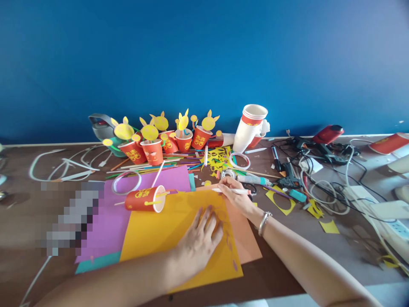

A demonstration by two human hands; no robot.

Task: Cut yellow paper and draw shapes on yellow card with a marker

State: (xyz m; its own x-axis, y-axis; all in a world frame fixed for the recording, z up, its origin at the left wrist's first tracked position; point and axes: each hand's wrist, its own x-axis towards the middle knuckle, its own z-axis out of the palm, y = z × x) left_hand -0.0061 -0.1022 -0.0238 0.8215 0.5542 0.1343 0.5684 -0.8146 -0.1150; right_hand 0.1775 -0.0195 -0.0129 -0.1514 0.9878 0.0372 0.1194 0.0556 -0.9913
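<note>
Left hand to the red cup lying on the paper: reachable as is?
Likely yes: the left hand rests on the yellow sheet holding nothing, and only bare paper shows between it and the cup.

Head view, forward and down

Your left hand (200,241) lies on the top sheet (159,230) before you; your right hand (235,199), with the pen (243,192) in it, is at its far right corner. Beneath, the left sheet (105,226) sticks out to your left and the right sheet (244,238) to your right. A cup (140,200) lies sideways at the top sheet's far left corner. Behind the sheets, a row of cups (170,146) stands before the wall (204,55), left of the cup stack (246,134). Further right lies a glue gun (329,134), and nearer you a power strip (381,226).
</note>
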